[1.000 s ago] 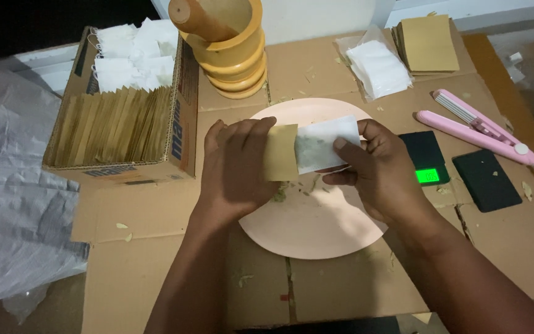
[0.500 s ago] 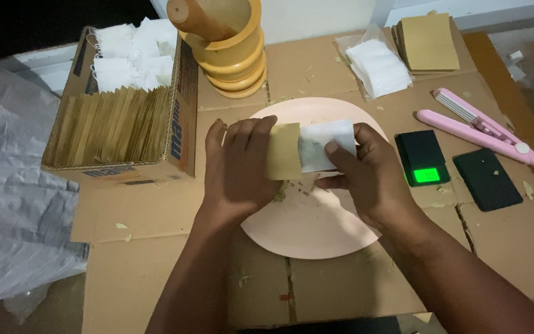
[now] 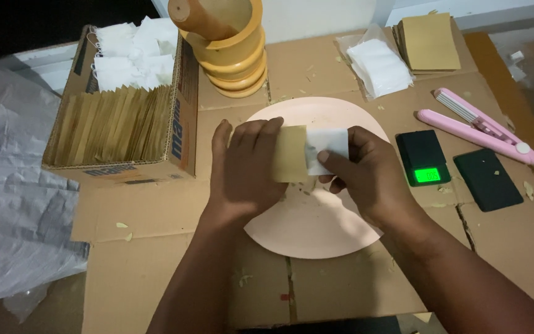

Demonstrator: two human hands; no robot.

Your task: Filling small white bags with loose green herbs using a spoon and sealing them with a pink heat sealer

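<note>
My left hand [image 3: 245, 164] grips a small tan paper envelope [image 3: 290, 153] over a pale pink round plate [image 3: 316, 229]. Partly inside the envelope's open right end sits a white tea-bag-like sachet [image 3: 327, 145], pinched by the fingers of my right hand [image 3: 369, 173]. Both hands hover just above the plate, close together. Small dry flakes lie on the plate under them.
A cardboard box [image 3: 128, 164] at left holds tan envelopes and white sachets. Stacked wooden bowls with a pestle [image 3: 227, 43] stand behind the plate. To the right lie a clear bag of white sachets [image 3: 378, 65], a tan envelope stack [image 3: 431, 40], a pink sealer [image 3: 480, 127], a small scale [image 3: 424, 161] and a black lid [image 3: 486, 179].
The white sachet has slid further left into the tan envelope, so less of it shows. My right hand has followed it toward the left hand.
</note>
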